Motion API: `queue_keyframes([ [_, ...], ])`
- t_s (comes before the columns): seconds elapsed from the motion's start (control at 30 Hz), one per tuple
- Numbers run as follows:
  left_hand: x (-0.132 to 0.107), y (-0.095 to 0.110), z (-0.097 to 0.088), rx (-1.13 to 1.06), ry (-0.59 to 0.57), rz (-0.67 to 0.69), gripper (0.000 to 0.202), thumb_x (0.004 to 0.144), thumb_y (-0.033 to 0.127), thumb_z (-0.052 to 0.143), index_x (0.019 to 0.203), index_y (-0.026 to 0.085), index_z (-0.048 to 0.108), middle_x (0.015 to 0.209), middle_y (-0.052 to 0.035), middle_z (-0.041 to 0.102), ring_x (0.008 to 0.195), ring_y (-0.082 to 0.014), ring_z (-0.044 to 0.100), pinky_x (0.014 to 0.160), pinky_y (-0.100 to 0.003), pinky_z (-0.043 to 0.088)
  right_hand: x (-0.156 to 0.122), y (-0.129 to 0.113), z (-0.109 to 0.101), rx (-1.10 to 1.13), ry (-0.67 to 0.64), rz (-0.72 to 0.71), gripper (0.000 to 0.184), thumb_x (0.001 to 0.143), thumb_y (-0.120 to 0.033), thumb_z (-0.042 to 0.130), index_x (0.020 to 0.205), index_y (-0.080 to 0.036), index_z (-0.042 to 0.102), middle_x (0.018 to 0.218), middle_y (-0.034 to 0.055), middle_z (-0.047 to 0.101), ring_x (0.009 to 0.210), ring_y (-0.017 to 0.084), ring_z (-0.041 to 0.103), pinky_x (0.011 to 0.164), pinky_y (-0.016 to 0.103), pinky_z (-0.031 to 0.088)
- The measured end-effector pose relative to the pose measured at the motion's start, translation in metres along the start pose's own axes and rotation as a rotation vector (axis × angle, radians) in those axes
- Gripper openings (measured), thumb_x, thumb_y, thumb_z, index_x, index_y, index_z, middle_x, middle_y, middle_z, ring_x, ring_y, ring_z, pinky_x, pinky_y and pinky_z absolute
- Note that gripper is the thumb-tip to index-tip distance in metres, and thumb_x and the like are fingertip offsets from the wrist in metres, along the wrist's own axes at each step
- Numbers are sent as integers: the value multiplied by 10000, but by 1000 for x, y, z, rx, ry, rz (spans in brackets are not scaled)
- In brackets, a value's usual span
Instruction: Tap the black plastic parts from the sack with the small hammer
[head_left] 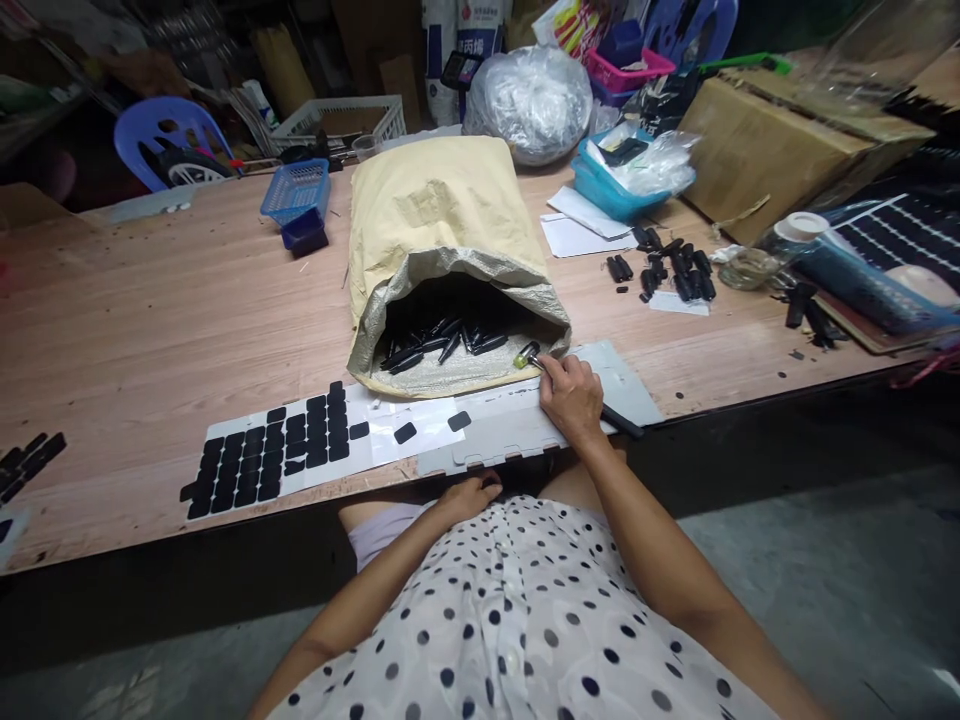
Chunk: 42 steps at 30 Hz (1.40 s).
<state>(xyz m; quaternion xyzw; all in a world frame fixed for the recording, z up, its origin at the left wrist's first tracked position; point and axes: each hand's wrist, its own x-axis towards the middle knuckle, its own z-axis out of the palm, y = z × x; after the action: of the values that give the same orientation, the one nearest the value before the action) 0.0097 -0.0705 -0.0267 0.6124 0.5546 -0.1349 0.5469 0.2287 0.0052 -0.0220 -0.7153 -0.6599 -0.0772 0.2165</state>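
Note:
My right hand (573, 400) is closed around a small hammer (621, 420) with a black handle and a yellow-green face on its head. The hammer head lies at the lower right lip of a cream woven sack (450, 180). Inside the sack's open mouth are several shiny black elongated pieces (448, 342). My left hand (466, 500) rests low at the table's front edge, over my lap, its fingers curled; what they hold, if anything, is hidden. Between the hands lies a grey-white board (502, 430). Left of it, a white sheet (300, 480) carries rows of black rounded pads (247, 460).
A blue basket (296, 190) and a dark blue tray (304, 232) stand at the back left. To the right are loose black parts (679, 270), a teal basin (611, 185), a cardboard box (780, 150) and a lidded bottle (847, 265). A plastic-wrapped bundle (529, 100) sits behind the sack.

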Motion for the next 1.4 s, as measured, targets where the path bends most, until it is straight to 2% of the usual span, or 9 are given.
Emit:
queue_keyframes([
  [0.13,-2,5,-3,36,-9,-96,555,982,415,448,1519,276,467,1465,-61,615,1352,-295,576,1124,-366,416,0,-2,0,-4,5,12,326,927,-209,490,1160,-226,717,895,89,575,851,231,445,698,327,264],
  [0.3,-14,5,-4,39,-8,-74,556,982,424,447,1503,234,499,1433,-81,639,1327,-279,596,1114,-342,436,-1,-2,0,1,8,7,325,914,-208,503,1159,-227,716,894,90,573,853,234,445,696,328,265],
  [0.43,-41,4,-17,16,-21,203,407,970,347,484,1306,219,674,1358,-78,688,1272,-250,621,1110,-338,445,-4,0,2,10,22,-2,325,913,-213,504,1159,-225,717,890,90,572,848,232,445,687,329,254],
  [0.57,-64,6,-53,-105,-107,467,374,987,430,513,1215,214,714,1135,-70,765,1021,-219,710,956,-349,543,-5,3,5,22,36,-3,323,896,-216,521,1154,-228,715,885,90,561,844,232,436,681,330,245],
  [0.63,-62,8,-80,-150,82,474,389,1010,437,480,1228,201,699,1091,-74,761,966,-206,710,900,-350,566,-5,3,5,22,36,-6,321,893,-216,527,1153,-227,715,884,89,559,843,231,435,678,330,243],
  [0.8,-20,11,-147,124,992,301,344,954,205,535,1273,195,664,1264,-122,664,1185,-267,633,1010,-420,539,-4,1,4,-7,31,-20,320,918,-214,506,1157,-225,718,885,85,567,834,225,443,676,324,242],
  [0.97,9,6,-177,295,1098,42,317,925,162,585,1221,192,694,1188,-134,679,1097,-301,672,950,-425,556,-4,0,6,-18,48,-21,314,902,-226,524,1152,-223,713,886,86,559,836,227,429,683,324,241],
  [1.17,-2,2,-156,255,1165,205,192,900,216,652,1068,241,742,1076,-67,706,940,-246,685,795,-362,574,-6,0,9,-11,50,-27,319,891,-219,535,1157,-226,711,896,86,562,843,228,432,692,324,247],
  [1.4,6,22,-84,269,846,537,143,883,241,695,1015,251,748,965,-32,713,953,-216,649,872,-358,557,-5,-1,7,-1,42,-17,319,906,-208,524,1158,-228,718,905,87,578,852,230,444,696,329,260],
])
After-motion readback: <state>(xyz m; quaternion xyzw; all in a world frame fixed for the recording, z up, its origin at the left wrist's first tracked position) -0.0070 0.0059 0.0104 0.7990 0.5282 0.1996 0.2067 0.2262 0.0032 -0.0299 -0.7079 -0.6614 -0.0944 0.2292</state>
